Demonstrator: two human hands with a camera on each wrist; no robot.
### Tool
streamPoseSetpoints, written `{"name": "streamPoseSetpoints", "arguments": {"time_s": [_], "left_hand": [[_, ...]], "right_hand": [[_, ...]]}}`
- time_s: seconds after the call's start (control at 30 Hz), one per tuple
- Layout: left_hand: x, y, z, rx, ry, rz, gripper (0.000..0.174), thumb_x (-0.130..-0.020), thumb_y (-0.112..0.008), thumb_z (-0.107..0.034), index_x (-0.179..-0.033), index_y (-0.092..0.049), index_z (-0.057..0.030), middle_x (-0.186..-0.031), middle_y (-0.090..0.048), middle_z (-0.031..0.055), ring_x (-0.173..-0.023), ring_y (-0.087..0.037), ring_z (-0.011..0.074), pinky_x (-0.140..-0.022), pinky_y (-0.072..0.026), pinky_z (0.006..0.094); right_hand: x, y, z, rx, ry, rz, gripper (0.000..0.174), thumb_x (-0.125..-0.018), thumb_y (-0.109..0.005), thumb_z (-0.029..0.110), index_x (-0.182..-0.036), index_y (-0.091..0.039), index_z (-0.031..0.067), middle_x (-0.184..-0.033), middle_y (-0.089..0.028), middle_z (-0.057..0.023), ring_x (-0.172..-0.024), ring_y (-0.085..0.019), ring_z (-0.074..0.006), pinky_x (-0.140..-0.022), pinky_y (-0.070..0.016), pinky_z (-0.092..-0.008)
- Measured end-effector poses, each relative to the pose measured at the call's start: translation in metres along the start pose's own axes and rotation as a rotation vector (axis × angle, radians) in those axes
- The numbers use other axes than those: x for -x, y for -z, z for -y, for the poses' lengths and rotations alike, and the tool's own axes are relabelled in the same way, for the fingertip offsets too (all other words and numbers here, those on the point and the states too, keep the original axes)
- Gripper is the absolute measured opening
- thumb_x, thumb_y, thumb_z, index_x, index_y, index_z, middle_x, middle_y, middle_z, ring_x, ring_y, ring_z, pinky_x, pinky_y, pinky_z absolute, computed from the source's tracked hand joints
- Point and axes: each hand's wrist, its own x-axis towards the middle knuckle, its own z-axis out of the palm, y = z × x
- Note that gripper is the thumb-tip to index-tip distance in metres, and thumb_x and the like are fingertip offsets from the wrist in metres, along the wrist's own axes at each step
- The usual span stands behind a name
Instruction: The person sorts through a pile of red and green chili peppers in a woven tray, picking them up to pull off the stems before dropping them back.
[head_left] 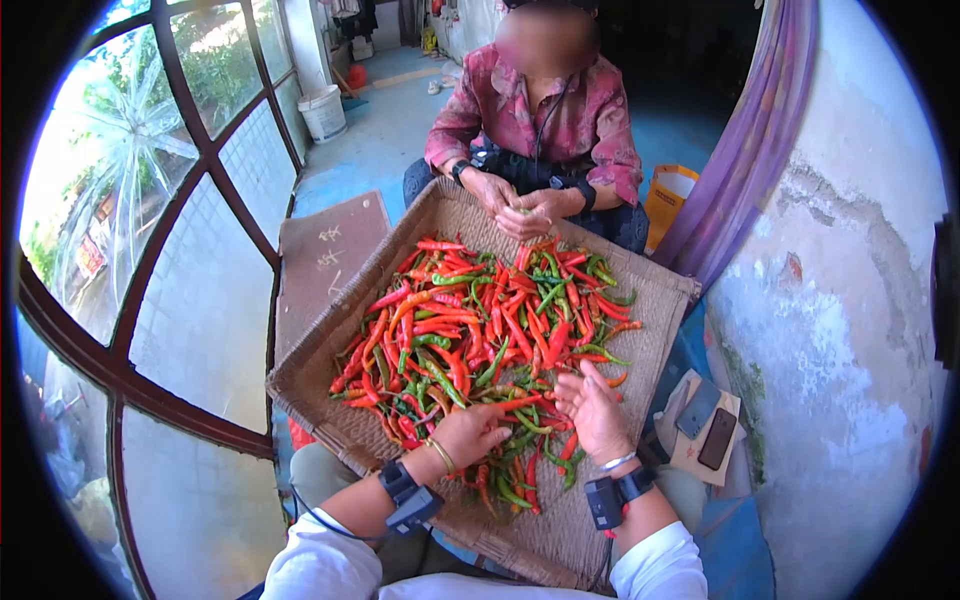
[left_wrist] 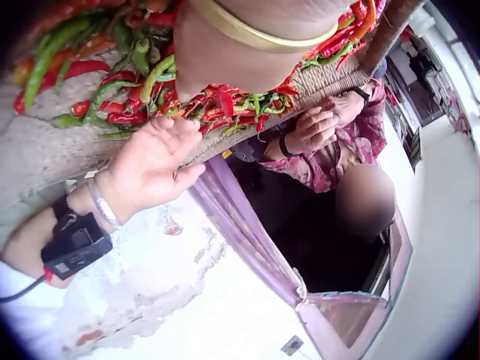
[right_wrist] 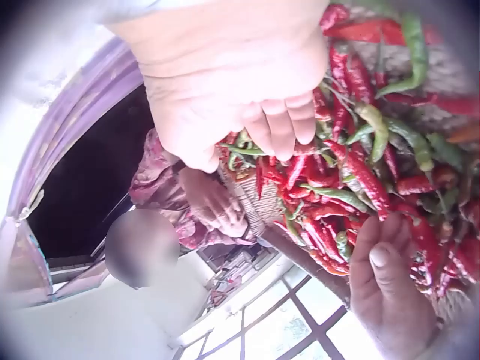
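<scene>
Red and green chili peppers (head_left: 470,320) lie heaped in a woven tray (head_left: 640,350). At the pile's near side my left hand (head_left: 465,438) is low over the peppers, fingers loosely bent and thumb apart. A red pepper (head_left: 520,403) extends beside its fingertips; contact is unclear. The right wrist view shows this left hand (right_wrist: 390,292) with a pepper (right_wrist: 364,180) at its fingertips. My right hand (head_left: 592,415) stands open over the pile's right side, palm turned inward, nothing in it. In the left wrist view the right hand (left_wrist: 154,165) shows relaxed, spread fingers.
Across the tray sits a person in a patterned shirt (head_left: 590,110), hands together over its far edge. Framed windows (head_left: 200,300) stand left, a cracked wall (head_left: 850,300) and purple curtain (head_left: 745,160) right. Two phones (head_left: 717,438) lie right of the tray. A bucket (head_left: 323,113) stands behind.
</scene>
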Motion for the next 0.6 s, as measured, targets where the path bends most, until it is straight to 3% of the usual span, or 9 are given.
{"name": "streamPoseSetpoints", "arguments": {"time_s": [0.03, 0.1, 0.13, 0.27, 0.4, 0.6], "left_hand": [[0.001, 0.005, -0.005, -0.008, -0.006, -0.006, 0.034, -0.074, -0.061, -0.027, -0.097, -0.055, -0.0030, -0.083, -0.057, 0.0109, -0.072, -0.058, 0.0235, -0.061, -0.0466, 0.0322], [0.007, 0.005, -0.010, -0.419, -0.173, -0.044, 0.035, -0.074, -0.061, -0.030, -0.097, -0.055, -0.0044, -0.083, -0.059, 0.0096, -0.079, -0.057, 0.0239, -0.068, -0.0459, 0.0333], [0.006, 0.003, -0.004, -0.479, -0.191, -0.028, 0.038, -0.070, -0.062, -0.034, -0.096, -0.056, -0.0072, -0.084, -0.058, 0.0085, -0.080, -0.055, 0.0260, -0.070, -0.0451, 0.0356], [0.011, 0.005, -0.003, -0.692, -0.188, 0.102, 0.031, -0.066, -0.062, -0.028, -0.092, -0.058, -0.0107, -0.089, -0.056, 0.0053, -0.088, -0.051, 0.0242, -0.071, -0.0450, 0.0329], [0.007, 0.005, 0.004, -0.771, -0.247, 0.200, 0.024, -0.068, -0.060, -0.025, -0.088, -0.058, -0.0107, -0.086, -0.056, 0.0051, -0.084, -0.053, 0.0237, -0.069, -0.0453, 0.0322], [0.006, 0.004, -0.006, -0.474, -0.253, -0.047, 0.021, -0.072, -0.057, -0.020, -0.087, -0.055, -0.0060, -0.073, -0.059, 0.0108, -0.070, -0.058, 0.0261, -0.060, -0.0468, 0.0363]], "right_hand": [[-0.002, 0.006, -0.008, -0.005, 0.008, 0.008, 0.047, -0.084, -0.048, 0.026, -0.124, -0.033, 0.0051, -0.087, -0.060, -0.0096, -0.071, -0.059, -0.0173, -0.060, -0.0474, -0.0281], [0.004, 0.013, -0.017, 0.034, -0.186, 0.065, 0.034, -0.085, -0.048, 0.023, -0.113, -0.045, 0.0041, -0.081, -0.061, -0.0077, -0.065, -0.059, -0.0144, -0.054, -0.0481, -0.0244], [0.007, 0.013, -0.020, 0.060, -0.237, 0.122, 0.026, -0.084, -0.049, 0.023, -0.103, -0.051, 0.0048, -0.076, -0.061, -0.0064, -0.061, -0.059, -0.0132, -0.051, -0.0475, -0.0236], [0.018, 0.004, -0.027, 0.212, -0.371, 0.225, 0.023, -0.084, -0.049, 0.021, -0.100, -0.053, 0.0053, -0.075, -0.060, -0.0042, -0.062, -0.057, -0.0103, -0.052, -0.0452, -0.0204], [0.023, 0.004, -0.040, 0.369, -0.493, 0.280, 0.024, -0.085, -0.049, 0.021, -0.101, -0.053, 0.0050, -0.076, -0.058, -0.0035, -0.063, -0.056, -0.0090, -0.053, -0.0438, -0.0196], [0.027, -0.003, -0.041, 0.422, -0.506, 0.377, 0.026, -0.084, -0.052, 0.023, -0.102, -0.052, 0.0050, -0.079, -0.058, -0.0023, -0.066, -0.054, -0.0079, -0.058, -0.0437, -0.0196]]}}
